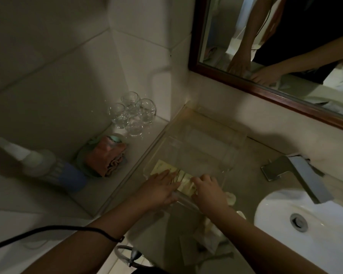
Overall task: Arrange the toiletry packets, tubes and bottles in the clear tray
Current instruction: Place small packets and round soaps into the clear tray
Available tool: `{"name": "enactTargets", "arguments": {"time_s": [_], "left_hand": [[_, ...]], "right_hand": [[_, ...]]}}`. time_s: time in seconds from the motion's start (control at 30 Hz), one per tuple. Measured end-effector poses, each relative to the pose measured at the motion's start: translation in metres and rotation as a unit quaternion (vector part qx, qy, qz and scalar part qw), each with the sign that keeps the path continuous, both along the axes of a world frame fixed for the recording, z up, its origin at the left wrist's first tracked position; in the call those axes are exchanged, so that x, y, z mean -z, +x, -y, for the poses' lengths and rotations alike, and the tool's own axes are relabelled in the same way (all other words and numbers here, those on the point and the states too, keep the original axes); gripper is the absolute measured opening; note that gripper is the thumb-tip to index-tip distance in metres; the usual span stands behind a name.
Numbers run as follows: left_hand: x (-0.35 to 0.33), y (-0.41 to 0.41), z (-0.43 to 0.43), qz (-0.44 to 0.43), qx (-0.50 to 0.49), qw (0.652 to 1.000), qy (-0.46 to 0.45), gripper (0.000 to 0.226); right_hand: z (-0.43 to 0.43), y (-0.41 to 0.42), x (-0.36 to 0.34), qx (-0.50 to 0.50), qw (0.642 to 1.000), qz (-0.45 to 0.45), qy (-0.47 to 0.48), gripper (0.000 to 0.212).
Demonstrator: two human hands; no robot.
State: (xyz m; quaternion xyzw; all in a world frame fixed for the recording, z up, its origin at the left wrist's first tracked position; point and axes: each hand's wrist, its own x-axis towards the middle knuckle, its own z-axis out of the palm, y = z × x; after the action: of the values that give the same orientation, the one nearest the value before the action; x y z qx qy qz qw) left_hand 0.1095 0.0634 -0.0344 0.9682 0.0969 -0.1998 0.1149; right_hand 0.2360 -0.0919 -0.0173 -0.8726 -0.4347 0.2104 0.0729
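Both bare forearms reach forward, close together. Left hand [160,187] lies flat, palm down, fingers spread. Right hand [208,191] is curled, knuckles up.

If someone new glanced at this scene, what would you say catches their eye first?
Probably the two hands, left hand and right hand, pressing pale yellow packets into the near end of the clear tray on the counter. Next, the cluster of round glasses in the corner ledge, and the white sink at right.
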Motion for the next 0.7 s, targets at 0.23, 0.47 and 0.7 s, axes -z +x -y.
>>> {"name": "enactTargets", "arguments": {"time_s": [0.23, 0.47, 0.7], "left_hand": [[0.002, -0.002, -0.002, 0.011, 0.009, 1.0, 0.01, 0.074], [-0.006, -0.001, 0.004, 0.041, -0.013, 0.999, -0.002, 0.071], [-0.035, -0.005, 0.042, 0.198, 0.019, 0.978, -0.057, 0.024]], "right_hand": [[-0.002, 0.0, 0.002, -0.006, 1.0, 0.002, 0.007, 0.051], [0.012, 0.003, -0.006, 0.007, 0.996, -0.031, 0.078, 0.045], [0.067, 0.015, -0.022, 0.088, 0.986, -0.015, 0.143, 0.019]]}}
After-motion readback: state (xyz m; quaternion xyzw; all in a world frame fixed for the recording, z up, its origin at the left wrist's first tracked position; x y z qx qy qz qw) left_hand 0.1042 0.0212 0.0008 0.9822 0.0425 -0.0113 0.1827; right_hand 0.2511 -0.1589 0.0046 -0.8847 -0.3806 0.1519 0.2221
